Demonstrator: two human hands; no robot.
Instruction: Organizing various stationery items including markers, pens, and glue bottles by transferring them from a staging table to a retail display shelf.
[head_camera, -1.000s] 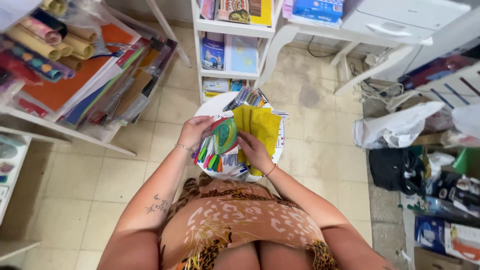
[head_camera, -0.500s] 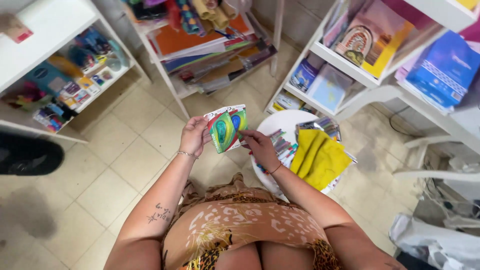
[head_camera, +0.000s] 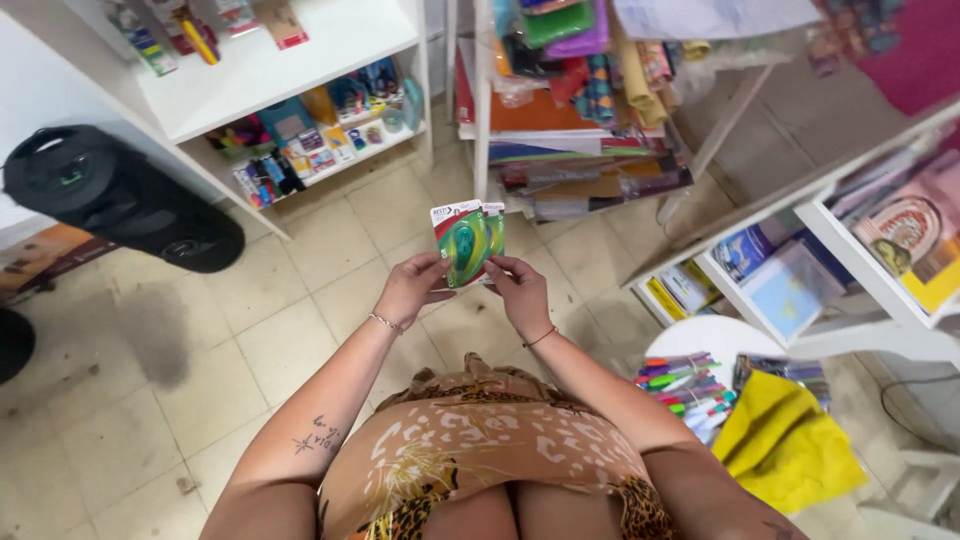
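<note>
**Cards held up in both hands over the tiled floor**

Fingers of our left hand (head_camera: 408, 290) pinch the lower left edge of a small stack of blister cards (head_camera: 467, 241), and our right hand (head_camera: 520, 292) pinches the lower right corner in the same way. The cards stand nearly upright in front of us, above the floor (head_camera: 300, 330) and between the two shelving units. We see a green and red front card with a rounded green item under its bubble; a second card peeks out behind it on the right, but how many cards make up the stack we cannot tell, since the front one covers the rest. The fingertips behind the cards are hidden too.

A thin bracelet (head_camera: 383, 322) circles the left wrist, and another sits on the right. Lower down, our patterned top fills the bottom of the view and cuts off both upper arms.

To the left, a white shelf unit (head_camera: 300, 60) carries small coloured packages, too small to make out. A black cylindrical bag (head_camera: 120, 200) lies beside it on the floor. Ahead, another rack (head_camera: 580, 150) holds stacked paper sheets and rolls, its top cropped by the frame. At the lower right a round white stool (head_camera: 710, 335) bears bundled markers (head_camera: 685, 385) and a yellow cloth (head_camera: 785, 445), which hides part of the seat.
</note>
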